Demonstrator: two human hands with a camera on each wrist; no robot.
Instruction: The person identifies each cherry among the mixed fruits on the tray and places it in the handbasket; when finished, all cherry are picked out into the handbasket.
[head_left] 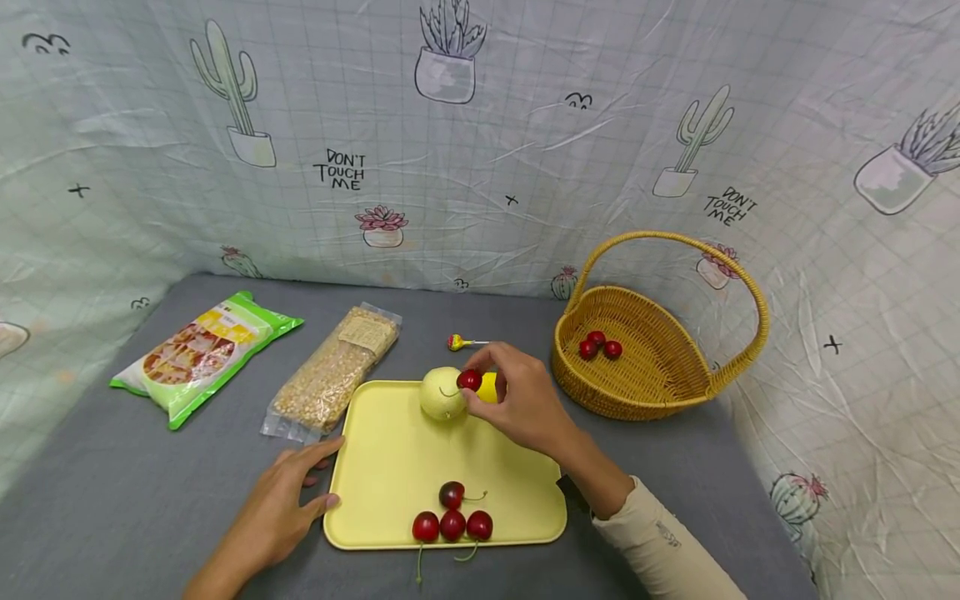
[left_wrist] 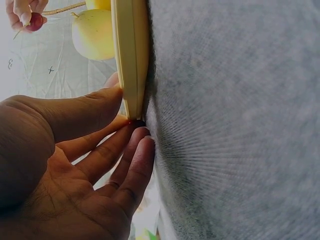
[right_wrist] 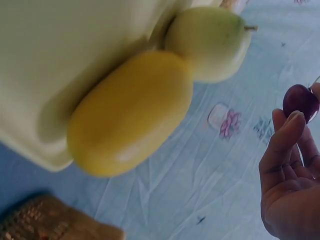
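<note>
- Above the yellow tray, the right hand pinches a cherry between thumb and fingertips, near the pear and the yellow fruit; its smooth skin could slip from a loose pinch.
- At the tray's left edge, the left hand rests with thumb and fingers spread; a sudden push might roll the four cherries over the near rim.

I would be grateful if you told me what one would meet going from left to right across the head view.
Green-edged bag → clear packet → pale round fruit → right hand pinching a cherry → wicker basket.
</note>
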